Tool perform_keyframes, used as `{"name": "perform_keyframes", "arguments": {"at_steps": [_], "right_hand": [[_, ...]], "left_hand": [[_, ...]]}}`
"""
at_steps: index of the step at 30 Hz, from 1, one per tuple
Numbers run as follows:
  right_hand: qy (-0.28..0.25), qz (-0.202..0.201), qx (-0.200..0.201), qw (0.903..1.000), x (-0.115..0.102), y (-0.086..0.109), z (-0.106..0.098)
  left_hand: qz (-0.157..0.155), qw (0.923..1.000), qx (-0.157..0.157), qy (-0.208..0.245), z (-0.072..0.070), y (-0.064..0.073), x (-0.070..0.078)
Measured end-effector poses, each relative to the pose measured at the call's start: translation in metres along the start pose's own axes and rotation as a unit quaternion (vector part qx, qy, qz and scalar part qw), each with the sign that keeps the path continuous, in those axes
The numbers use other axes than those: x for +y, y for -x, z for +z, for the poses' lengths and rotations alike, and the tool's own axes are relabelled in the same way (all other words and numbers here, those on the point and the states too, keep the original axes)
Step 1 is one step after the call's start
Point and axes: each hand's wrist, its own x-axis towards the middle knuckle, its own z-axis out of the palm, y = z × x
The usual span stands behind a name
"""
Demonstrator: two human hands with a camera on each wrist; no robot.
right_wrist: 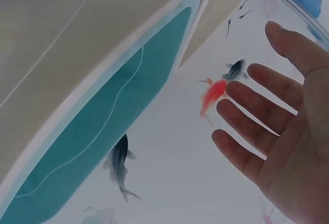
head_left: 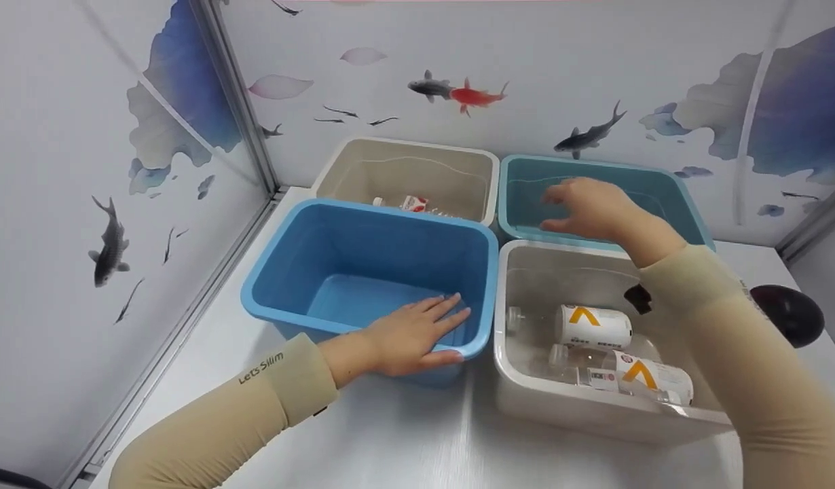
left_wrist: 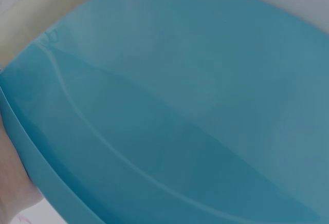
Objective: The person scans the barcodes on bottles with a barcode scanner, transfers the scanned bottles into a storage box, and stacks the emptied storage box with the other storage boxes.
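Observation:
My left hand (head_left: 417, 336) lies with straight, spread fingers over the near right corner of a blue bin (head_left: 390, 238), its thumb along the rim. In the left wrist view the bin's smooth wall (left_wrist: 169, 90) fills most of the picture, and part of the hand (left_wrist: 13, 183) shows at the lower left. Over the teal bin (head_left: 526, 193) at the back right, my right hand (head_left: 590, 207) hovers with nothing in it. The right wrist view shows that palm (right_wrist: 298, 142), fingers relaxed and apart.
A pale grey bin (head_left: 560, 411) at the front right holds clear plastic bottles with white labels (head_left: 594, 327). Another pale bin (head_left: 431, 170), behind the blue one, contains a bottle with a red-and-white label (head_left: 415, 203). A black round object (head_left: 791, 316) sits at the right. Fish-patterned walls (head_left: 526, 41) enclose the white table (head_left: 417, 448).

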Motion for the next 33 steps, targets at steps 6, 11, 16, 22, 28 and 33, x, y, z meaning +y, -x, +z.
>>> {"name": "perform_keyframes", "arguments": {"at_steps": [6, 11, 16, 22, 28, 33], "right_hand": [[0.023, -0.014, -0.005, 0.9996, 0.015, 0.02, 0.001], [0.026, -0.025, -0.018, 0.9992, 0.025, 0.037, 0.007], [0.027, -0.04, -0.025, 0.9985, 0.03, 0.053, 0.014], [0.026, -0.039, -0.031, 0.9984, 0.03, 0.067, 0.024], [0.009, -0.054, -0.049, 0.9973, 0.033, 0.075, 0.042], [0.007, -0.065, -0.07, 0.9954, 0.035, 0.078, 0.056]], "left_hand": [[0.002, 0.9999, 0.003, -0.014, 0.0, 0.001, 0.0], [0.003, 0.9999, -0.001, -0.013, 0.0, 0.0, 0.0], [0.005, 0.9999, 0.0, -0.014, -0.001, 0.0, 0.001], [0.004, 1.0, 0.003, -0.006, -0.001, 0.0, 0.001], [0.005, 1.0, 0.001, -0.005, 0.0, -0.001, 0.001], [0.007, 0.9999, 0.004, -0.012, 0.0, -0.001, 0.001]]}}
